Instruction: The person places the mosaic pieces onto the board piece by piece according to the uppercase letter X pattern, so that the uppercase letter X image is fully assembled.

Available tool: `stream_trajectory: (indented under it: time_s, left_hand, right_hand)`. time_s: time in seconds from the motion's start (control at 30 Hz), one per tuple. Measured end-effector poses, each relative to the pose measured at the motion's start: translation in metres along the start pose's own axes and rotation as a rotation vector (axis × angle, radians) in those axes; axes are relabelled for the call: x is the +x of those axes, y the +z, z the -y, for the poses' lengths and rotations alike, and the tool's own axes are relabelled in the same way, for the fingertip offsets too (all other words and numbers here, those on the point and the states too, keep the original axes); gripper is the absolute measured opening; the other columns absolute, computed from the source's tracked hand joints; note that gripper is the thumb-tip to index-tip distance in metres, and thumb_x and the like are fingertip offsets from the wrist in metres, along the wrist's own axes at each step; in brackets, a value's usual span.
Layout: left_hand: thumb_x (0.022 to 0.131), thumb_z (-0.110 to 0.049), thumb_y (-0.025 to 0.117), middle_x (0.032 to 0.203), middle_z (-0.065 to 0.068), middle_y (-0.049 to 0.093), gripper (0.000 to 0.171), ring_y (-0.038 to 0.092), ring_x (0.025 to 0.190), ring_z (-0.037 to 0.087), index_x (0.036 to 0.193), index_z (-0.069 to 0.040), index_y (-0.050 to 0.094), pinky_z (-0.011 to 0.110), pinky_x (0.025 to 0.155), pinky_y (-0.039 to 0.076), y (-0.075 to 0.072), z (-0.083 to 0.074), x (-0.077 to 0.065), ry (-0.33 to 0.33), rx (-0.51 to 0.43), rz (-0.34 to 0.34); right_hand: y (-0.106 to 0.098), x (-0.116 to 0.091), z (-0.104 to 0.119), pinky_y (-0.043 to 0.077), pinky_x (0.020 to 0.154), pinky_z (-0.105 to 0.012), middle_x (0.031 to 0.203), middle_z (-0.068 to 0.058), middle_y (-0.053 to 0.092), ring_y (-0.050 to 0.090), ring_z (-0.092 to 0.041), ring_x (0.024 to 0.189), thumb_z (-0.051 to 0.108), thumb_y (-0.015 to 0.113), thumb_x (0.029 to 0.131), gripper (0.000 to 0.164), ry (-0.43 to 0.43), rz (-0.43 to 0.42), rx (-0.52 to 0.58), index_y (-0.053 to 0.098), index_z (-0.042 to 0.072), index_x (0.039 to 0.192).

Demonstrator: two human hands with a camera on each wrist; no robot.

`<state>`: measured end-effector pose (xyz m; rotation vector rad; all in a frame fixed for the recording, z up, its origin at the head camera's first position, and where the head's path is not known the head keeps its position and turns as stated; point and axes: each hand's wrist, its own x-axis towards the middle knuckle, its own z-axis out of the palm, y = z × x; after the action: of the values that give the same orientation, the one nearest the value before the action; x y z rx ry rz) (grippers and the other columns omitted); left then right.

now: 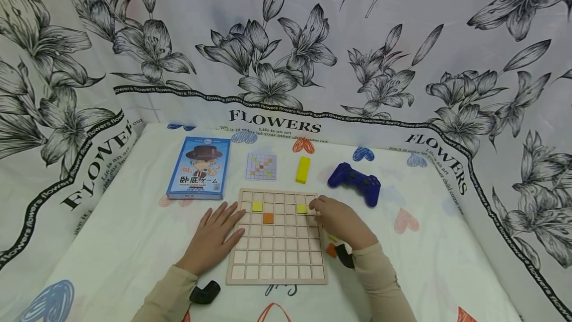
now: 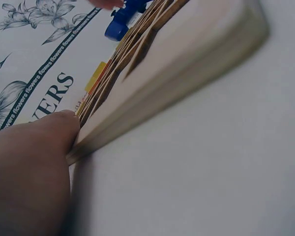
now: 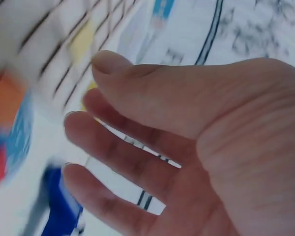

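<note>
A wooden grid board (image 1: 274, 273) lies on the table with two yellow tiles and an orange tile (image 1: 268, 218) in its squares. My left hand (image 1: 213, 242) has its fingers spread and rests along the board's left edge. At the upper right, the fingertips of my right hand (image 1: 337, 218) are close beside the right yellow tile (image 1: 301, 208). The other yellow tile (image 1: 257, 206) sits at the upper left. In the right wrist view, the thumb (image 3: 113, 63) and loosely bent fingers are apart, with nothing between them.
Behind the board stand a blue game box (image 1: 210, 177), a patterned grid card (image 1: 261, 166), a yellow block (image 1: 303, 170) and a blue game controller (image 1: 355, 183). Loose orange (image 1: 331, 250) and yellow pieces lie right of the board, partly hidden by my right arm.
</note>
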<state>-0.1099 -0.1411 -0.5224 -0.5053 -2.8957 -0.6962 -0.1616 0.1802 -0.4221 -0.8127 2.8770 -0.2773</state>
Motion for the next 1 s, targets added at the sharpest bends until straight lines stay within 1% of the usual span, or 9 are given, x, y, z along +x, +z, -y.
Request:
stream_trajectory:
  time_s: [0.13,0.23,0.37,0.43,0.5,0.63,0.73,1.0]
  left_hand:
    - [0.097,-0.051,0.046,0.153,0.003,0.036,0.054,0.022,0.145,0.029,0.145,-0.025,0.044,0.054,0.117,0.010,0.000,0.000,0.000,0.004,0.005,-0.013]
    - [0.097,-0.050,0.047,0.153,0.003,0.036,0.054,0.023,0.145,0.030,0.145,-0.025,0.044,0.054,0.117,0.011,0.000,0.000,0.000,0.005,0.007,-0.018]
    - [0.097,-0.051,0.046,0.154,0.003,0.035,0.054,0.022,0.145,0.029,0.145,-0.025,0.043,0.053,0.117,0.010,-0.001,0.000,0.000,0.002,0.005,-0.006]
    - [0.097,-0.051,0.045,0.154,0.002,0.035,0.055,0.021,0.145,0.029,0.145,-0.025,0.043,0.053,0.118,0.009,0.000,0.000,0.000,0.000,0.005,-0.001]
    - [0.097,-0.051,0.044,0.154,0.002,0.035,0.055,0.021,0.145,0.029,0.145,-0.025,0.043,0.053,0.118,0.009,0.000,0.000,0.000,0.000,0.003,0.001]
    - [0.097,-0.052,0.044,0.154,0.002,0.034,0.055,0.020,0.146,0.028,0.146,-0.026,0.042,0.052,0.118,0.008,0.001,0.000,0.000,-0.004,-0.001,0.008]
    - [0.097,-0.052,0.044,0.154,0.002,0.034,0.055,0.020,0.146,0.028,0.146,-0.026,0.042,0.052,0.118,0.008,0.001,0.000,0.000,-0.008,-0.004,0.011]
    - [0.097,-0.053,0.043,0.155,0.001,0.033,0.055,0.019,0.146,0.028,0.146,-0.026,0.042,0.053,0.118,0.007,0.000,0.000,0.000,-0.014,-0.004,0.014]
  right_hand:
    - [-0.004,-0.019,-0.028,0.055,0.075,-0.034,0.102,-0.003,0.065,0.063,-0.016,0.085,0.007,0.070,0.086,0.027,0.118,0.008,0.007,0.064,0.010,0.113]
    - [-0.004,-0.028,-0.046,0.055,0.078,-0.038,0.102,-0.004,0.065,0.063,-0.018,0.088,0.011,0.069,0.088,0.026,0.209,0.044,0.022,0.063,0.011,0.113]
    - [0.001,-0.035,-0.060,0.055,0.084,-0.043,0.105,-0.005,0.064,0.062,-0.021,0.093,0.011,0.069,0.088,0.026,0.283,0.078,0.061,0.062,0.011,0.112]
    - [0.006,-0.036,-0.064,0.053,0.087,-0.043,0.105,-0.004,0.064,0.062,-0.021,0.095,0.013,0.069,0.088,0.026,0.301,0.083,0.086,0.062,0.011,0.113]
    - [0.012,-0.034,-0.067,0.053,0.088,-0.043,0.104,-0.002,0.063,0.060,-0.019,0.093,0.016,0.069,0.088,0.026,0.314,0.087,0.105,0.062,0.011,0.113]
    - [0.020,-0.028,-0.067,0.053,0.083,-0.039,0.099,-0.001,0.059,0.055,-0.015,0.083,0.022,0.068,0.089,0.027,0.330,0.096,0.115,0.061,0.010,0.112]
    - [0.020,-0.026,-0.065,0.052,0.080,-0.038,0.098,-0.002,0.058,0.053,-0.015,0.081,0.022,0.068,0.089,0.027,0.328,0.091,0.112,0.061,0.010,0.112]
    - [0.020,-0.025,-0.064,0.053,0.080,-0.036,0.097,-0.001,0.059,0.054,-0.013,0.080,0.020,0.069,0.088,0.025,0.299,0.072,0.084,0.062,0.010,0.110]
